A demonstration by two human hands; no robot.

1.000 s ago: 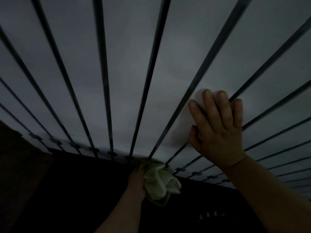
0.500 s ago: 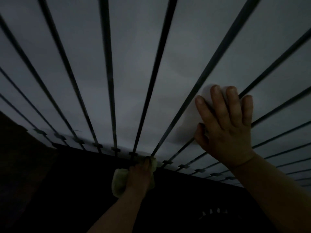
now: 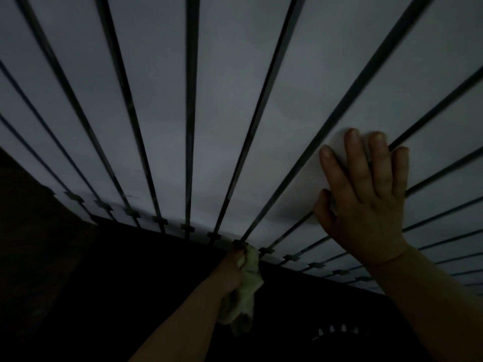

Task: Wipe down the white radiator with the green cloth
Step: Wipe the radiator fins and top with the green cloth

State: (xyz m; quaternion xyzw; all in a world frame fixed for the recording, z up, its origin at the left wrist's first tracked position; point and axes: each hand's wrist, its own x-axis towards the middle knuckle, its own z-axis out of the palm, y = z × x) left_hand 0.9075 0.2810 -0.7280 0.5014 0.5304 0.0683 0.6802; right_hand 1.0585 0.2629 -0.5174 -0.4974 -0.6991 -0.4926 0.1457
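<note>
Left hand (image 3: 231,270) grips cloth (image 3: 248,292) at radiator's (image 3: 209,121) near edge; right hand (image 3: 366,205), fingers straight, presses flat on it, farther right.

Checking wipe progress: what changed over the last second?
Left hand keeps gripping the cloth at the lower edge of the radiator; the cloth flipped left of the hand, then back right, now hanging below it. Right hand stayed flat on the radiator.

The left hand (image 3: 231,270) has slid the green cloth (image 3: 248,288) rightwards along the lower edge of the radiator (image 3: 222,113)
</note>
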